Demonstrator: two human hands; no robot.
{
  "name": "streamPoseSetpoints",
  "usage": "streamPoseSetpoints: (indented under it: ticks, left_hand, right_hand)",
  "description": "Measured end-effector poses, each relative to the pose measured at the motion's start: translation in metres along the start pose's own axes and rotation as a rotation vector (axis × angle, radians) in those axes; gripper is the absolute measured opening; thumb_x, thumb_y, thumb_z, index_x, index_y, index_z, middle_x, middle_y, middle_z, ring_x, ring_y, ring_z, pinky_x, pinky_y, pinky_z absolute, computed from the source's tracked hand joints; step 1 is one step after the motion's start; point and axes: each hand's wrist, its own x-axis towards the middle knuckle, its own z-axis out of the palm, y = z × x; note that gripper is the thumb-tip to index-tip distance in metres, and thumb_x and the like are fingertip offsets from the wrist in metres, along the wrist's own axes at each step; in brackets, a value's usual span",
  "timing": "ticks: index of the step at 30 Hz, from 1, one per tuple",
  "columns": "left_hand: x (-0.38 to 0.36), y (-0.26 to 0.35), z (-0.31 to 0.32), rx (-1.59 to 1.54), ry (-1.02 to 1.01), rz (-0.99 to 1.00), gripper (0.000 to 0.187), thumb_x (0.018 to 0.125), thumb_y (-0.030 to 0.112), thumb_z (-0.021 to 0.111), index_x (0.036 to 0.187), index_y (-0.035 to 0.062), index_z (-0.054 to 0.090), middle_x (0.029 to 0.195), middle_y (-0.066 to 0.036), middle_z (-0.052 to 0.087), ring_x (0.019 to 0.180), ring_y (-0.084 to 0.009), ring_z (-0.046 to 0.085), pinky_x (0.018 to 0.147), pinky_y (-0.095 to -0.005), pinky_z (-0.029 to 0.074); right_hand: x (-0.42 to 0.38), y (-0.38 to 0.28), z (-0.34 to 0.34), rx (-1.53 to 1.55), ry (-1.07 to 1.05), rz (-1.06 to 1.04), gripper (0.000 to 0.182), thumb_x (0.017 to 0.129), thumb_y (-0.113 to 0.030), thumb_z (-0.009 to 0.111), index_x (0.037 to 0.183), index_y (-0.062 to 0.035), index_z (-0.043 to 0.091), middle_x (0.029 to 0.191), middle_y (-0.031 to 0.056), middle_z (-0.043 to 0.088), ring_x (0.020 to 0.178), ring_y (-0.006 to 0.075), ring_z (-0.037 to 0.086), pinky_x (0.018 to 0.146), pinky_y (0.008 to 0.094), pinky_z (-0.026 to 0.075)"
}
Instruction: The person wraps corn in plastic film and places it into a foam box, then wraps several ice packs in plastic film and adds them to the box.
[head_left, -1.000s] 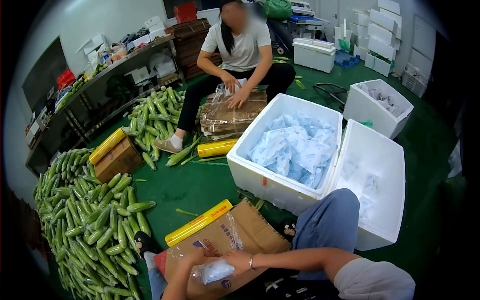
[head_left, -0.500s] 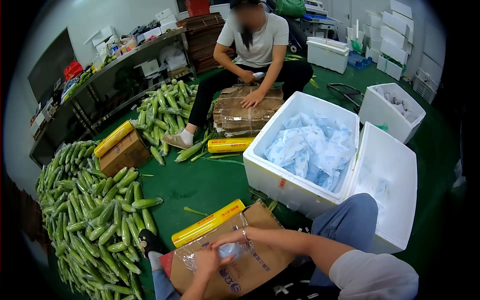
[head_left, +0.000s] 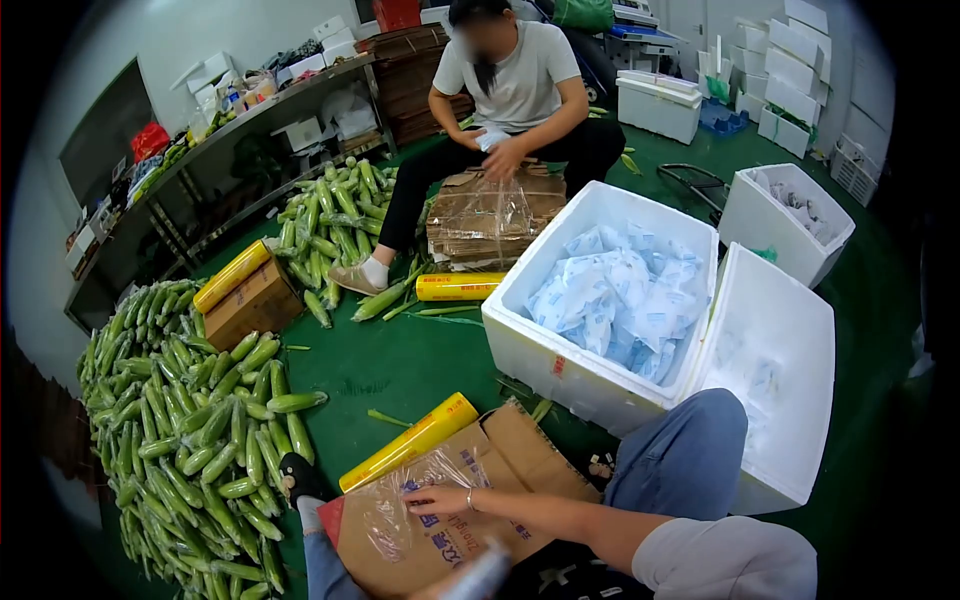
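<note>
My right hand (head_left: 440, 500), with a bracelet at the wrist, lies fingers outstretched on a crumpled sheet of clear plastic film (head_left: 385, 520). Under the film is a flat brown cardboard piece (head_left: 400, 565) with blue and red print, resting across my lap. At the bottom edge, my left hand (head_left: 445, 588) is smeared by motion, closed around a pale bluish ice pack (head_left: 482, 574). Just beyond the cardboard lies a yellow roll of film (head_left: 410, 440). To the right, a white foam box (head_left: 570, 375) holds many white-and-blue ice packs (head_left: 610, 300).
A large heap of film-wrapped green corn cobs (head_left: 190, 450) covers the floor at left. Opposite, a co-worker (head_left: 515, 85) sits behind stacked cardboard (head_left: 490, 230), holding a pale pack. A foam lid (head_left: 765, 370) lies beside the foam box. Another yellow roll (head_left: 455, 287) is on the floor.
My left hand has moved down toward me with the ice pack, away from my right hand, which stays on the film. The co-worker has lifted a pack off the cardboard stack.
</note>
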Motion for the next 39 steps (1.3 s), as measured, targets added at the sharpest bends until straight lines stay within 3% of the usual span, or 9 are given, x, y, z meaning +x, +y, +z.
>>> streamPoseSetpoints:
  ticks: [8,11,13,16,22,28,30,35,39]
  left_hand:
    - [-0.047,-0.067,0.042,0.007,0.19,0.493,0.063,0.088,0.042,0.058,0.133,0.0018,0.04,0.113,-0.016,0.059,0.1,-0.0241,0.06,0.085,-0.0381,0.048]
    - [-0.051,-0.079,0.061,0.013,0.219,0.542,0.062,0.089,0.042,0.056,0.133,0.0015,0.04,0.114,-0.016,0.058,0.101,-0.0243,0.059,0.086,-0.0381,0.048]
    - [-0.05,-0.085,0.071,0.01,0.225,0.573,0.061,0.089,0.041,0.055,0.133,0.0012,0.04,0.115,-0.016,0.058,0.102,-0.0245,0.058,0.087,-0.0381,0.047]
    - [-0.049,-0.089,0.076,0.003,0.247,0.618,0.06,0.09,0.041,0.054,0.132,0.0009,0.04,0.116,-0.016,0.057,0.103,-0.0247,0.058,0.088,-0.038,0.047]
    - [-0.048,-0.093,0.078,0.02,0.307,0.668,0.057,0.092,0.04,0.051,0.132,0.0002,0.04,0.118,-0.016,0.055,0.105,-0.0251,0.056,0.09,-0.038,0.045]
    - [-0.045,-0.101,0.087,0.063,0.38,0.665,0.055,0.093,0.039,0.048,0.131,-0.0004,0.04,0.12,-0.016,0.054,0.107,-0.0256,0.055,0.092,-0.0379,0.044]
    - [-0.049,-0.107,0.084,0.084,0.383,0.666,0.055,0.094,0.038,0.047,0.131,-0.0007,0.04,0.121,-0.016,0.053,0.108,-0.0257,0.054,0.093,-0.0379,0.043]
    - [-0.048,-0.119,0.09,0.136,0.399,0.639,0.053,0.095,0.038,0.044,0.131,-0.0012,0.04,0.122,-0.016,0.052,0.109,-0.0261,0.053,0.094,-0.0379,0.042]
    - [-0.047,-0.129,0.092,0.185,0.381,0.645,0.052,0.096,0.037,0.042,0.131,-0.0017,0.04,0.124,-0.016,0.051,0.111,-0.0264,0.052,0.096,-0.0379,0.041]
  right_hand:
    - [-0.088,-0.097,0.029,-0.961,0.028,-0.086,0.047,0.094,-0.039,0.043,0.123,-0.0041,0.053,0.121,0.0169,0.056,0.119,0.0309,0.047,0.102,0.0424,0.033]
    - [-0.144,-0.142,0.029,-0.61,-0.066,0.009,0.044,0.097,-0.037,0.039,0.117,-0.0027,0.057,0.12,0.0134,0.057,0.115,0.0255,0.051,0.104,0.0378,0.03]
    - [-0.167,-0.14,0.03,0.163,-0.06,-0.072,0.043,0.1,-0.034,0.033,0.118,-0.0023,0.057,0.113,0.0097,0.061,0.111,0.0192,0.053,0.101,0.0338,0.035]
    - [-0.204,-0.154,0.032,0.324,0.017,-0.117,0.043,0.102,-0.03,0.029,0.119,-0.001,0.056,0.111,0.0079,0.062,0.109,0.0157,0.053,0.098,0.0302,0.038]
    - [-0.246,-0.153,0.051,0.066,0.311,-0.088,0.035,0.1,-0.03,0.039,0.102,-0.0028,0.061,0.097,0.0062,0.066,0.09,0.0142,0.06,0.083,0.0273,0.044]
    - [-0.244,-0.122,0.055,0.364,0.869,0.083,0.033,0.094,-0.018,0.042,0.075,0.0041,0.06,0.068,0.011,0.065,0.063,0.0155,0.061,0.064,0.0274,0.048]
    - [-0.24,-0.101,0.046,0.269,1.102,0.222,0.041,0.092,-0.029,0.041,0.076,0.0,0.065,0.066,0.0163,0.063,0.063,0.0282,0.063,0.063,0.0339,0.047]
    - [-0.234,-0.102,0.042,0.192,1.185,0.345,0.043,0.091,-0.033,0.04,0.08,-0.0005,0.066,0.071,0.0212,0.063,0.07,0.0335,0.064,0.066,0.038,0.047]
    - [-0.229,-0.094,0.049,0.088,1.181,0.353,0.043,0.094,-0.031,0.043,0.076,0.0028,0.063,0.067,0.0179,0.063,0.064,0.0274,0.063,0.063,0.0359,0.046]
